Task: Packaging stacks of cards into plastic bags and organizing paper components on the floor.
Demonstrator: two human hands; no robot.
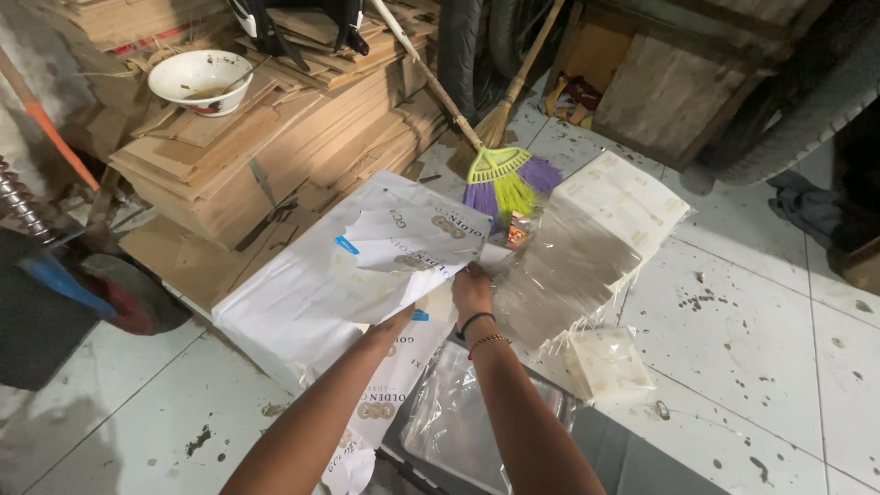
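Floor: pale tiled floor (733, 348), speckled with dark spots, spreads out under and to the right of both hands.
Cardboard: a stack of flattened brown cardboard (275, 137) lies well beyond the fingers, up and to the left.
White sheets: a thick stack of white printed sheets (293, 312) sits just left of the fingers; its top sheet (403, 247) is curled up and folded back toward them.
Clear film: a pile of clear plastic film (559, 275) lies directly right of the fingers, touching the right hand's side.
Broom: a broom with green and purple bristles (502, 183) rests just beyond the fingertips, handle running up and away.
Bowl: a white bowl (200, 78) stands on the cardboard, far up-left of the fingers.
Small pad: a small square pad of pale sheets (607, 364) lies near, right of the right wrist.
Right hand: right hand (472, 289), two bands on the wrist, fingers curled onto the edge of the top sheet, pinching it.
Left hand: left hand (399, 319) is tucked under the lifted sheet; its fingers are hidden, so their spread cannot be told.
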